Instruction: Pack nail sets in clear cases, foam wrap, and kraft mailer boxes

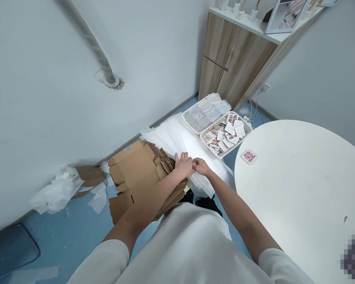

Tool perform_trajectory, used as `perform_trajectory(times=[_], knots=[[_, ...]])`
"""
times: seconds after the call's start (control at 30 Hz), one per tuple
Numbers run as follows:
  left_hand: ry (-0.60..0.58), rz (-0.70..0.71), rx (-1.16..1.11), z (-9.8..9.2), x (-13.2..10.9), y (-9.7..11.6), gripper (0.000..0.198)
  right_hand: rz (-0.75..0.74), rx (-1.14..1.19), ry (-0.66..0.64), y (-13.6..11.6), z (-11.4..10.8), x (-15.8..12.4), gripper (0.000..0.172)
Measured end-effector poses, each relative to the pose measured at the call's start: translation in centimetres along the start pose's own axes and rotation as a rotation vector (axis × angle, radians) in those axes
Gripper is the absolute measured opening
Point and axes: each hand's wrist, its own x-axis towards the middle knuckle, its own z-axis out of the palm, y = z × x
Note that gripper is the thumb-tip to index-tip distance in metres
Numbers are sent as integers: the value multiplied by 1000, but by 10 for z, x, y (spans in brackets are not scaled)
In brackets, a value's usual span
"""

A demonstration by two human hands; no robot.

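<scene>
A pile of thin white sheets (177, 134) lies in front of me, beside a stack of flattened brown cardboard boxes (136, 161). My left hand (184, 165) rests on the near edge of the sheets, close to the cardboard, with its fingers spread. Right next to it, almost touching, my right hand (201, 166) has its fingers pinched together at the sheets. Whatever lies between those fingertips is too small to make out.
Beyond the sheets stand a white basket (203, 135) of printed cards and another basket (184, 115) with clear plastic boxes. A round white table (298, 177) bears a small clear pack (249, 156). Crumpled white wrapping (59, 191) lies left; a wooden cabinet (224, 55) stands behind.
</scene>
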Motion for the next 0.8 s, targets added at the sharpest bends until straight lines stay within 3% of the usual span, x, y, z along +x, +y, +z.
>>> perform_trajectory(times=[0.1,0.17,0.23,0.43,0.5,0.6,0.67,0.8], knots=[[28,36,28,0,-1,-1,63,-154,-47,-16,-2,0,-6,17],[-44,84,33,1,-2,-2,71,-274,-85,-36,-3,1,-11,16],[-111,89,30,1,-3,-4,71,-304,-43,-58,-3,3,-16,14],[-139,57,97,0,-6,-8,57,-21,341,-185,3,14,-15,19],[-180,51,97,1,-7,-9,52,-11,243,-164,4,20,-11,20],[-240,22,95,2,-11,-10,44,-11,6,-35,5,29,-7,41],[-249,13,118,3,-14,-10,43,6,-87,-28,6,33,-7,50],[-228,-31,142,3,-17,-9,44,21,-170,-46,7,37,-9,45]])
